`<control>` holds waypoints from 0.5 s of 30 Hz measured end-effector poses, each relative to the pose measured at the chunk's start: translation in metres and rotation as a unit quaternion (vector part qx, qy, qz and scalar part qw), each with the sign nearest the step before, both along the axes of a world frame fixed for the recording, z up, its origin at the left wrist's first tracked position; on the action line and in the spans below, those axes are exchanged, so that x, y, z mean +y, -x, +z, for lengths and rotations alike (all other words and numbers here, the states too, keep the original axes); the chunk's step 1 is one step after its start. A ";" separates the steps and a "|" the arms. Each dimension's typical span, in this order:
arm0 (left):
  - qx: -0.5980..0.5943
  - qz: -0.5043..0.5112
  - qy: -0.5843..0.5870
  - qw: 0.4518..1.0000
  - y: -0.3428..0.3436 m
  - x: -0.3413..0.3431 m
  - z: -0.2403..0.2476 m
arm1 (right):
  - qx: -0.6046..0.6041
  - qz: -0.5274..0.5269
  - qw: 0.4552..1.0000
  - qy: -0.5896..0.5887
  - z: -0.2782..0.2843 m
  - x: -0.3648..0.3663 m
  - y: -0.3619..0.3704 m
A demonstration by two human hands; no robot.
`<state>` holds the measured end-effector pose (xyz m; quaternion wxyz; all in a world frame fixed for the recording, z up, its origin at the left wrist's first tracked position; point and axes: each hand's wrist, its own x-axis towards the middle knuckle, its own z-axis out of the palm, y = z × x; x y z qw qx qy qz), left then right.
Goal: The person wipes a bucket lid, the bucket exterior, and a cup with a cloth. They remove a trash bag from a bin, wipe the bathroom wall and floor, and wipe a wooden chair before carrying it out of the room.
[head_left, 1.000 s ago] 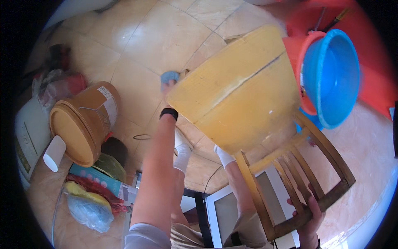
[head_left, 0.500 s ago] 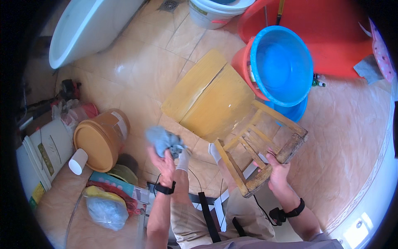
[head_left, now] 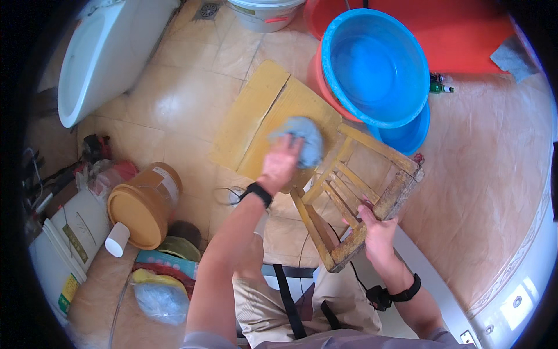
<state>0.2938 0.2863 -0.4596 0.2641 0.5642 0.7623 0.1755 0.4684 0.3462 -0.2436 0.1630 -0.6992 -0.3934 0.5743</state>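
A small yellow wooden chair [head_left: 247,119] is tilted in front of me, its broad panel split by a dark seam and its slatted frame towards me. My left hand [head_left: 280,160] presses a blue-grey cloth [head_left: 309,142] onto the panel near the frame; motion blurs the fingers. At the frame's worn near rail, my right hand [head_left: 379,230] is closed around the wood, with the thumb on the slatted side. Part of the panel is hidden by the cloth and left hand.
Beyond the chair on the right, a blue basin [head_left: 378,67] sits over a reddish bucket [head_left: 319,75]. Left are an orange lidded bucket [head_left: 136,215], a white cup [head_left: 117,239] and a bagged bundle [head_left: 163,302]. Green bottles [head_left: 440,88] lie by the basin.
My left hand has brought the cloth from beside the chair up and right onto its panel. My right hand keeps hold of the frame, and the view has shifted slightly.
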 end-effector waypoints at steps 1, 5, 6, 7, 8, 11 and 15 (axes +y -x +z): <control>-0.015 0.081 -0.003 0.997 0.013 -0.019 -0.001 | -0.001 -0.004 1.000 -0.002 -0.004 -0.001 -0.007; 0.074 0.293 0.038 0.952 0.093 -0.112 0.006 | -0.031 -0.015 0.999 0.022 -0.006 -0.001 -0.001; 0.084 0.294 0.040 0.951 0.106 -0.127 0.014 | -0.035 -0.041 0.996 0.074 -0.001 -0.002 0.006; 0.099 0.354 0.052 0.928 0.115 -0.136 0.020 | -0.029 -0.040 0.996 0.075 -0.005 -0.004 0.002; 0.114 0.414 0.062 0.901 0.120 -0.144 0.026 | -0.042 -0.028 0.998 0.031 -0.015 -0.007 -0.010; 0.075 0.368 0.044 0.926 0.092 -0.140 0.046 | -0.054 -0.006 0.998 -0.008 -0.018 -0.003 -0.015; -0.018 0.211 -0.021 0.977 0.023 -0.125 0.046 | -0.045 -0.013 0.999 0.018 -0.003 -0.003 0.003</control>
